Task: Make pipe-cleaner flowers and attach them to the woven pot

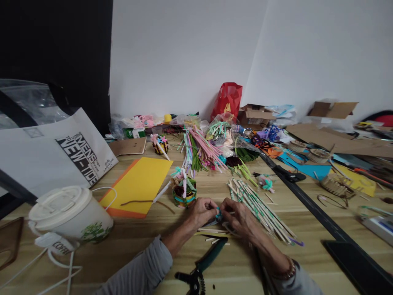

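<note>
Close together over the middle of the table, my left hand [204, 212] and my right hand [235, 215] both pinch a small turquoise pipe cleaner piece [218, 214]. Its exact shape is hidden by the fingers. Just left of them stands a small basket wrapped in dark and turquoise strands [184, 190], with pink and white fuzzy pieces on top. Beneath my hands lie short cut sticks [215, 234]. A pair of pruning shears with dark green handles [211, 254] rests nearer to me. On the right is a bundle of pale sticks with green marks [260, 211].
Yellow and orange sheets [138, 184] lie left, beside a white lidded cup [72, 213] and a large white bag [61, 151]. Bunches of coloured pipe cleaners [202, 149] cover the back. Woven baskets [336, 184] and a dark phone-like slab [353, 262] are on the right.
</note>
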Demonstrator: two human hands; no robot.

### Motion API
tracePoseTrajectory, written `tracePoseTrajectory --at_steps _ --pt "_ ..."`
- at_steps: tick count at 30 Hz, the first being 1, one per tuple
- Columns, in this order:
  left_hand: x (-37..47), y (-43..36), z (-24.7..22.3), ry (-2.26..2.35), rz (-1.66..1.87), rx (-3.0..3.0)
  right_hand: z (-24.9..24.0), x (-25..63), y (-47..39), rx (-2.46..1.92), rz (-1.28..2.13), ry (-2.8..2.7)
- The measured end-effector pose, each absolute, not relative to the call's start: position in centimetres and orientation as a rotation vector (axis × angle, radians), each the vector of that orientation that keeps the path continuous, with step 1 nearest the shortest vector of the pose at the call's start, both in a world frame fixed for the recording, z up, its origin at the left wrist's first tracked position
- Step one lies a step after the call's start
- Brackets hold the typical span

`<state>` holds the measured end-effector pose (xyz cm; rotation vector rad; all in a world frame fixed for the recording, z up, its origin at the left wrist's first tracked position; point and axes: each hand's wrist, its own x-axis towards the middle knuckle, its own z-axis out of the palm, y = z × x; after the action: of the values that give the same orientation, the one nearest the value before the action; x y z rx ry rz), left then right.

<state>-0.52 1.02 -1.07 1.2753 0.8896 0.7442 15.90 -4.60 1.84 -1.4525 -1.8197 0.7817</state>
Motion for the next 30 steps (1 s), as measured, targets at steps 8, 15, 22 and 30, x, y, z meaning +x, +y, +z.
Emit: tracePoseTrajectory --at_steps 8,15,22,30 --pt "-0.6 0.6 -0.1 0.84 0.789 1.111 0.9 17.0 -3.1 -1.263 1.143 -1.455" --pt "-0.6 0.9 -0.3 0.838 0.814 1.126 1.3 16.7 -3.7 -1.286 0.899 -1.676" --pt "-0.7 0.6 0.0 0.855 0.804 1.124 2.1 16.7 -4.4 -1.293 0.77 -1.874" --pt "-0.9 0.6 0.1 0.826 0.747 1.163 1.9 17.0 -4.1 -1.292 0.725 -1.925"
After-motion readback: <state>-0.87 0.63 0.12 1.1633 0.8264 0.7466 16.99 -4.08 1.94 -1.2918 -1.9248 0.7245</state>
